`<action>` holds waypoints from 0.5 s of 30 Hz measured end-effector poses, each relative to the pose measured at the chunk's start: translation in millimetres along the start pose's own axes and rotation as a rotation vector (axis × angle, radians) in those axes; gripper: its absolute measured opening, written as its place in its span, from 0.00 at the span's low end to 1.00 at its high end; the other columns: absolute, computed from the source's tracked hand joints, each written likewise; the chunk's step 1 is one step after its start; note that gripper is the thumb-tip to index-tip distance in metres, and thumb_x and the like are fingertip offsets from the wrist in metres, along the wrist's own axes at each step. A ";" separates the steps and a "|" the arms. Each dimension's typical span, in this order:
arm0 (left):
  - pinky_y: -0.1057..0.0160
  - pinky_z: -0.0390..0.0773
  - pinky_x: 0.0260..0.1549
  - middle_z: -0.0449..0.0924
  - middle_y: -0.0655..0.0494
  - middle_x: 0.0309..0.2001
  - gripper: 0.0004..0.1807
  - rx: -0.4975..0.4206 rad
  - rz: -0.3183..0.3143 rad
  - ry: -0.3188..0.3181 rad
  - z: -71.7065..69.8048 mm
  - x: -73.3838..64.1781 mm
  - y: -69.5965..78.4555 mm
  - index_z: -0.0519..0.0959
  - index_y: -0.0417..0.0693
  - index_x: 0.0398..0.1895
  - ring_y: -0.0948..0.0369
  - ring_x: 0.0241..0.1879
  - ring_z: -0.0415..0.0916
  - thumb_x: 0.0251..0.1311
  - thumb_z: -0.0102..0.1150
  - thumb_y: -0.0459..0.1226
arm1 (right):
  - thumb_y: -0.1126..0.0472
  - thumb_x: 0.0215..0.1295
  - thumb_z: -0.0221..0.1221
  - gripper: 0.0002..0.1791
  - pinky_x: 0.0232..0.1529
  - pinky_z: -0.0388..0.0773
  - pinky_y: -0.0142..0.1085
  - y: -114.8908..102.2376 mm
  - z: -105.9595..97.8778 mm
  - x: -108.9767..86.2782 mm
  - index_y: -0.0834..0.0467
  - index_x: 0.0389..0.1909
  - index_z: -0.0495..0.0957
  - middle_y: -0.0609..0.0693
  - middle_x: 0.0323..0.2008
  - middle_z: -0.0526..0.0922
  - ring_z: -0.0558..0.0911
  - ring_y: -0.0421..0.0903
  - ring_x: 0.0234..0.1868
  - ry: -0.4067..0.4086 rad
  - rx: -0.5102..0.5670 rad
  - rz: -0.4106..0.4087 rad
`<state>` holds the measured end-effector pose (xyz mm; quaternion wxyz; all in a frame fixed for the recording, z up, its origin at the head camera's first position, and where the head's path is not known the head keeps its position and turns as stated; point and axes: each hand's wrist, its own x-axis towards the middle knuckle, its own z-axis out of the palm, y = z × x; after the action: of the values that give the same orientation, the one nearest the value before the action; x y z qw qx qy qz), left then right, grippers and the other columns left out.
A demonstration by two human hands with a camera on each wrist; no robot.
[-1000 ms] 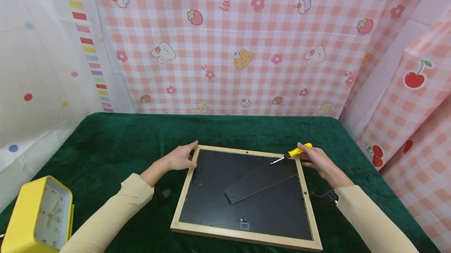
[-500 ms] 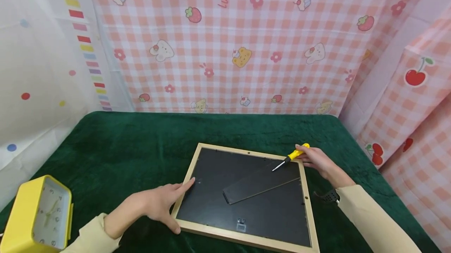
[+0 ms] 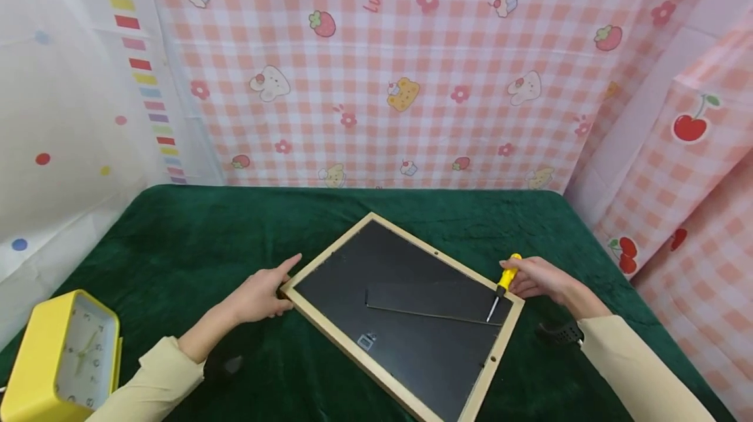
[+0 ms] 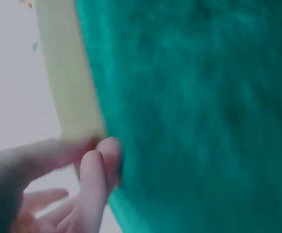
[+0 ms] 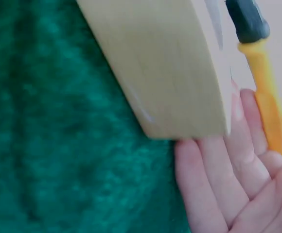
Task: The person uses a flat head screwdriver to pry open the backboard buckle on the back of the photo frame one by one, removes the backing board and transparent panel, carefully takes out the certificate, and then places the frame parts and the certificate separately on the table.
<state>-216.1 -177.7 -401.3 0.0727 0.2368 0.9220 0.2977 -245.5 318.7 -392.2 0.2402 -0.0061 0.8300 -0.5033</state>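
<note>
A light wooden picture frame [image 3: 341, 336] lies face down, turned at an angle, showing its black backing board [image 3: 412, 357] and a flat easel leg [image 3: 429, 303]. At its left corner my left hand [image 3: 259, 294] grips the wood between thumb and fingers; the left wrist view shows the fingertips on the wooden edge [image 4: 70, 73]. My right hand [image 3: 541, 278] holds a yellow-handled screwdriver [image 3: 509, 272], its shaft slanting down over the backing near the right corner. In the right wrist view, other fingers of that hand touch the frame's corner [image 5: 189, 111].
A yellow clock [image 3: 35, 350] stands at the left front, near my left sleeve. Dark green cloth [image 3: 235, 232] covers the table. A pink checked curtain [image 3: 376, 134] hangs behind it, with more curtain at both sides.
The picture frame has turned clockwise, its top-left corner swinging away and its front-left corner moving up. My left hand moved from its far-left corner to its near-left corner. The screwdriver stays in my right hand.
</note>
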 end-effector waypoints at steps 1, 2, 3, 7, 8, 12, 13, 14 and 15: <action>0.67 0.73 0.19 0.74 0.47 0.35 0.41 -0.068 -0.025 0.028 1.5 3.7 -1.7 0.50 0.33 0.64 0.64 0.20 0.72 0.46 0.59 0.23 | 0.47 0.64 0.46 0.21 0.37 0.75 0.40 0.5 1.1 -1.0 0.61 0.27 0.74 0.53 0.25 0.79 0.80 0.48 0.31 -0.031 0.000 0.000; 0.66 0.74 0.19 0.73 0.43 0.36 0.40 -0.142 -0.053 0.057 3.2 7.5 -2.8 0.49 0.32 0.64 0.63 0.19 0.73 0.47 0.56 0.21 | 0.48 0.64 0.46 0.20 0.36 0.76 0.40 1.0 2.5 -1.7 0.61 0.27 0.74 0.53 0.24 0.79 0.80 0.48 0.30 -0.065 -0.003 -0.003; 0.66 0.75 0.20 0.73 0.39 0.38 0.39 -0.202 -0.074 0.086 4.8 11.2 -3.3 0.49 0.31 0.64 0.62 0.21 0.74 0.47 0.53 0.20 | 0.48 0.64 0.46 0.20 0.36 0.76 0.41 1.2 4.2 -2.4 0.61 0.26 0.74 0.54 0.23 0.79 0.80 0.48 0.29 -0.101 -0.004 -0.008; 0.61 0.77 0.28 0.65 0.28 0.50 0.38 -0.337 -0.163 0.162 8.0 23.6 0.6 0.45 0.30 0.64 0.57 0.24 0.77 0.51 0.51 0.25 | 0.51 0.64 0.46 0.19 0.34 0.76 0.42 0.4 13.9 -3.1 0.64 0.28 0.73 0.56 0.24 0.80 0.80 0.49 0.26 -0.224 0.005 -0.022; 0.59 0.76 0.31 0.62 0.28 0.53 0.39 -0.334 -0.184 0.167 8.4 26.2 2.6 0.44 0.31 0.65 0.58 0.25 0.77 0.53 0.53 0.28 | 0.51 0.65 0.46 0.19 0.34 0.76 0.42 -0.2 16.5 -3.2 0.64 0.28 0.72 0.57 0.24 0.80 0.81 0.49 0.27 -0.249 0.008 -0.026; 0.52 0.71 0.41 0.50 0.31 0.61 0.48 -0.319 -0.225 0.154 12.3 35.9 13.6 0.37 0.35 0.66 0.56 0.31 0.78 0.53 0.59 0.38 | 0.53 0.65 0.46 0.18 0.33 0.76 0.43 -2.7 27.8 -4.2 0.65 0.28 0.72 0.58 0.25 0.80 0.81 0.52 0.28 -0.332 0.013 -0.047; 0.52 0.70 0.43 0.48 0.32 0.62 0.50 -0.327 -0.223 0.147 14.1 38.4 16.4 0.35 0.37 0.67 0.54 0.35 0.77 0.53 0.60 0.38 | 0.53 0.65 0.46 0.18 0.33 0.76 0.44 -3.4 30.8 -4.5 0.65 0.28 0.72 0.59 0.25 0.80 0.81 0.52 0.28 -0.349 0.014 -0.050; 0.51 0.70 0.43 0.45 0.33 0.64 0.51 -0.340 -0.218 0.142 16.1 41.1 19.0 0.34 0.38 0.67 0.52 0.40 0.76 0.52 0.60 0.38 | 0.53 0.65 0.47 0.17 0.33 0.76 0.44 -4.5 33.9 -4.9 0.64 0.28 0.72 0.59 0.25 0.80 0.81 0.52 0.28 -0.362 0.017 -0.053; 0.51 0.70 0.43 0.45 0.34 0.64 0.52 -0.363 -0.208 0.138 18.2 43.8 21.1 0.32 0.39 0.67 0.49 0.44 0.73 0.52 0.61 0.37 | 0.53 0.65 0.47 0.18 0.33 0.76 0.44 -5.5 36.8 -5.3 0.65 0.28 0.72 0.59 0.24 0.80 0.81 0.52 0.28 -0.374 0.018 -0.057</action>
<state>-241.3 -132.4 -403.5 0.0811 0.1026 0.8754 0.4653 -227.2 286.7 -399.4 0.3762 -0.1208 0.7659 -0.5073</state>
